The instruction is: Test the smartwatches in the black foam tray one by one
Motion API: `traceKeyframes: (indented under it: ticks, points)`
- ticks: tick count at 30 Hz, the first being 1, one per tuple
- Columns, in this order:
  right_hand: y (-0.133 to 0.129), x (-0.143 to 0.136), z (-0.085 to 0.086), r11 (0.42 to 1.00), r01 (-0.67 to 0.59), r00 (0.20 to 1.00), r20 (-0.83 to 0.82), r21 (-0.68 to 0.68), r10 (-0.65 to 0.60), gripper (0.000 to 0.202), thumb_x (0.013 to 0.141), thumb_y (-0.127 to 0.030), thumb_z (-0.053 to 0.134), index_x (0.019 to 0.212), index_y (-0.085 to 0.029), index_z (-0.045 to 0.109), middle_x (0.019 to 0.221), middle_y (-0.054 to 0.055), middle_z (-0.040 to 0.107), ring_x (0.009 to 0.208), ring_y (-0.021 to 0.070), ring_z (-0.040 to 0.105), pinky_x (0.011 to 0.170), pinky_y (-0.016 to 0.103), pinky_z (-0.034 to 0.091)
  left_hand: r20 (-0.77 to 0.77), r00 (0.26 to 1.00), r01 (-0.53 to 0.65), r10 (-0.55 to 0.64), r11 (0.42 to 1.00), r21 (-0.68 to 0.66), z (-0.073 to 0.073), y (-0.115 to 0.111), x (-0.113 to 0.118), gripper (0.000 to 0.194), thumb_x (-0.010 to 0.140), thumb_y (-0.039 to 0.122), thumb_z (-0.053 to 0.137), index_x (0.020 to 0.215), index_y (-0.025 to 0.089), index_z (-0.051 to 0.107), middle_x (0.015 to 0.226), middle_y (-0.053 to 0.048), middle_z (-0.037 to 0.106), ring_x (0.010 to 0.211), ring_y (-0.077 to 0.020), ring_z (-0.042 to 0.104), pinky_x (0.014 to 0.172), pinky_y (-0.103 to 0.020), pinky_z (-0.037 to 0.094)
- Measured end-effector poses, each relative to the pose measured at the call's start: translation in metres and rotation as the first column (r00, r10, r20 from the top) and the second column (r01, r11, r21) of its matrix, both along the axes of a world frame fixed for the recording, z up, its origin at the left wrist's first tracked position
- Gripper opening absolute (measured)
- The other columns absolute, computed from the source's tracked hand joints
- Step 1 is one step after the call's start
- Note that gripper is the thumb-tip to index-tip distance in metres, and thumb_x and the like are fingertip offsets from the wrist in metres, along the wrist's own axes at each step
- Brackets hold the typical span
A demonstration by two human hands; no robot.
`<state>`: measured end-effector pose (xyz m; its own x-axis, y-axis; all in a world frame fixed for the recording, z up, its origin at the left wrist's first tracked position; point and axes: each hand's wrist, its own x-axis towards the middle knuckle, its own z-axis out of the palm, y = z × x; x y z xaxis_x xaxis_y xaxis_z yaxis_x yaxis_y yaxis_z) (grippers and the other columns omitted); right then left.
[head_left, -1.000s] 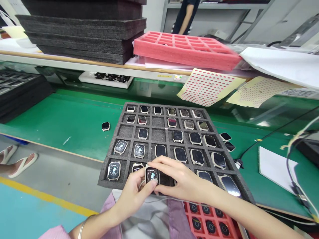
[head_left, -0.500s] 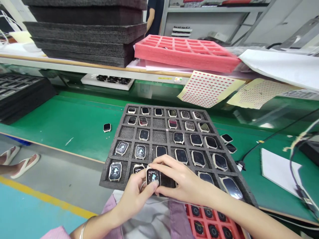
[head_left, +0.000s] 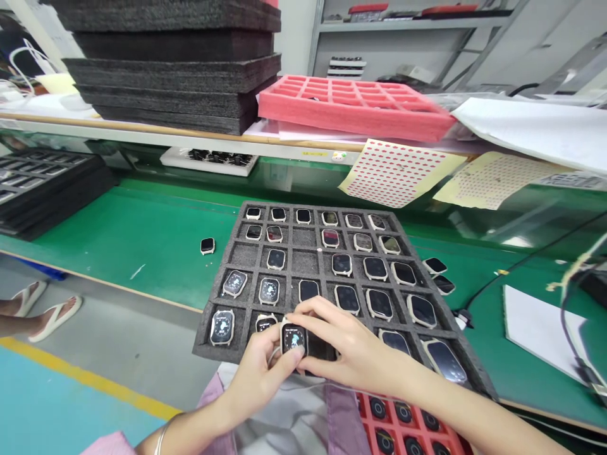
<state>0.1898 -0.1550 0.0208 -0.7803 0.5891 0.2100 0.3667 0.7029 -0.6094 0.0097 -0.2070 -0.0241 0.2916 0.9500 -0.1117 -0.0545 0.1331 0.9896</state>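
2 hands (head_left: pixel 258 370) (head_left: pixel 349 347), 1 held watch (head_left: pixel 291 338), 2 dotted sheets (head_left: pixel 402 172) (head_left: pixel 496 179)

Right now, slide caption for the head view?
Left hand and right hand hold a lit watch at a foam tray of watches.

The held watch (head_left: pixel 293 339) has a glossy, glass-like face framed by a smooth casing. The grey tray (head_left: pixel 243 256) looks like matt foam, finely grained (its walls barely shine), against the glossy faces of the other watches (head_left: pixel 375 268). The black slabs (head_left: pixel 175 76) show rough, matt foam edges; the pink tray (head_left: pixel 355 118) appears matt foam too. The green worktop (head_left: pixel 156 227) is smooth, the dotted sheet (head_left: pixel 402 174) paper, the purple garment (head_left: pixel 348 420) creased cloth, the bracelet (head_left: pixel 160 440) shiny and metal-looking.
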Motion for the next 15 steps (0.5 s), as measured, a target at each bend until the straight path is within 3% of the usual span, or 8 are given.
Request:
traceKeyframes:
  ticks: [15]
  points:
    - [-0.0034,0.0015,-0.0022,0.999,0.013,1.0,-0.024,0.051,-0.012,0.038,0.086,-0.024,0.06,0.122,-0.015,0.054,0.108,0.013,0.055,0.099,0.0229,0.055,0.084,0.036,0.051,0.068,0.997,0.026,-0.024,0.999,-0.03,0.0017,0.0006,0.0025,0.025,0.087,0.034,0.055,0.095,0.011,0.06,0.077,-0.002,0.054,0.069,-0.013,0.05,0.065,-0.024,0.044]
